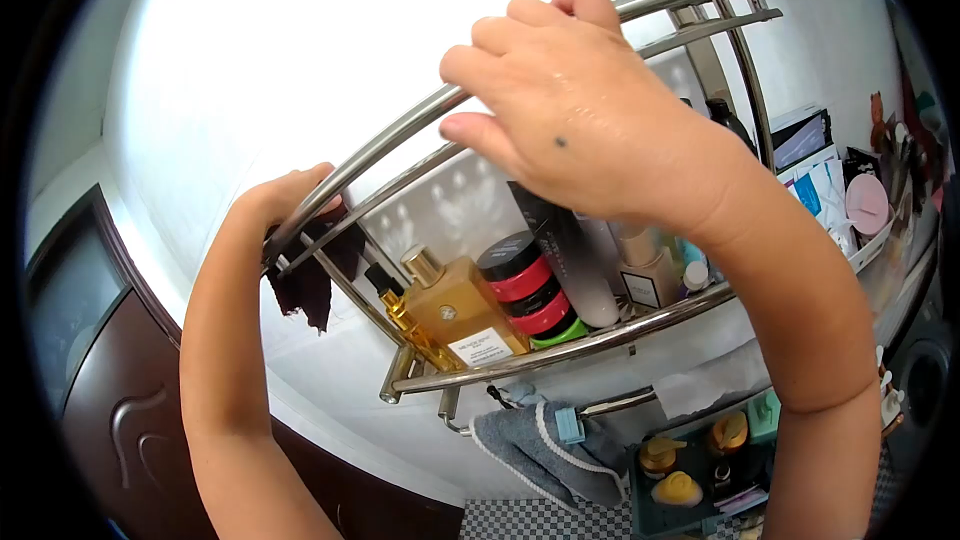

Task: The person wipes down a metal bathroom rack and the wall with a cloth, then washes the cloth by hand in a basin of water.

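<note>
My right hand point(555, 90) is closed over the upper metal rail point(395, 132) of a wall rack, its knuckles up and thumb on the near side. At the rail's left end, my left hand point(290, 190) reaches behind the bar, with its fingertips mostly hidden. A dark maroon cloth point(305, 295) hangs at that hand, bunched around the rail end. Below, the rack holds a gold perfume bottle point(450, 305), a thin amber dropper bottle point(400, 315), stacked red and black jars point(530, 285) and a tall dark-to-pale tube point(575, 260).
Beneath the rack, a grey towel point(545, 450) hangs on a lower bar with a blue clip point(569, 425). A green caddy point(650, 515) with several bottles stands lower right. A brown door point(110, 390) is at left; a white organizer point(870, 250) with toiletries at right.
</note>
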Motion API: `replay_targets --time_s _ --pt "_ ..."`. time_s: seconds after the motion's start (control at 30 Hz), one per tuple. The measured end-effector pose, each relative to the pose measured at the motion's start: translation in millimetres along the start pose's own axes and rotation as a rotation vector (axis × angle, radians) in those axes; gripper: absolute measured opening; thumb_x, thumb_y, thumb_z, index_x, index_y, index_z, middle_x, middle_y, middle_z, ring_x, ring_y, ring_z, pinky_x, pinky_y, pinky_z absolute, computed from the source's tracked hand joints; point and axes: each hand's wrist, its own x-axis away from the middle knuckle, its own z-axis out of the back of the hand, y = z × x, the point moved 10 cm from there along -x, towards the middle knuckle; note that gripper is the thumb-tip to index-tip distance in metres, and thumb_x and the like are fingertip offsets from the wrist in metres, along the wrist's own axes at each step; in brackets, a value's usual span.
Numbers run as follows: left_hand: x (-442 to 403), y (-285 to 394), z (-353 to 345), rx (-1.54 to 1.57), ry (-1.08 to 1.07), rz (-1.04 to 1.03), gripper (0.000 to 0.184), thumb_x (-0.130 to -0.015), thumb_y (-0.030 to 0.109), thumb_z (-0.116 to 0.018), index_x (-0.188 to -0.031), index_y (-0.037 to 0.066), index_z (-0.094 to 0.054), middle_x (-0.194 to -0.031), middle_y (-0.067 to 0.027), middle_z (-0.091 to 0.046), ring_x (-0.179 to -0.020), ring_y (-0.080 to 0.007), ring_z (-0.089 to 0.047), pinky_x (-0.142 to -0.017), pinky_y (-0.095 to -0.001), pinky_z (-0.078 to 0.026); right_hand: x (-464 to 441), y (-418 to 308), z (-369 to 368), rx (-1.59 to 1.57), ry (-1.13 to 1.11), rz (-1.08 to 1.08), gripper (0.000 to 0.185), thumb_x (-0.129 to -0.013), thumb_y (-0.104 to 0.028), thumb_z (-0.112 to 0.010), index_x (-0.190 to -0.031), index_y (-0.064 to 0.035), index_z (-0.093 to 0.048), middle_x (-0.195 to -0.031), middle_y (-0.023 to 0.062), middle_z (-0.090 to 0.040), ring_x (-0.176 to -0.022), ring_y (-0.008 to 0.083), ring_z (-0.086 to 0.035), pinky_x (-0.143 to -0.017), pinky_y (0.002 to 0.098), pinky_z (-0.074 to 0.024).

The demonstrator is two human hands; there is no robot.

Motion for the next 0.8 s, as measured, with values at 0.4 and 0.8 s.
replay_targets --time_s 0.4,0.8 --pt "6 0 21 -0.065 0.270 -0.001 0.024 -0.076 0.019 -0.063 -0.088 0.003 -0.050 -0.073 -0.0132 -0.060 -0.068 -0.0227 -0.057 -0.063 -0.0331 -0.046 4 3 0 -0.052 0.023 0.007 0.021 -0.084 -0.029 -0.054 -0.086 -0.0102 -0.064 -0.082 0.0018 -0.061 -0.089 0.0150 -0.053 -0.087 0.0335 -0.0279" --pt "24 -69 25 0.645 0.378 0.465 0.044 -0.084 0.036 -0.055 -0.099 -0.006 -0.053 -0.092 -0.0158 -0.060 -0.084 -0.0223 -0.057 -0.077 -0.0347 -0.045 4 4 0 -0.024 0.117 0.006 0.018 -0.082 -0.028 -0.056 -0.084 -0.0113 -0.064 -0.077 -0.0005 -0.058 -0.088 0.0136 -0.051 -0.089 0.0337 -0.0254"
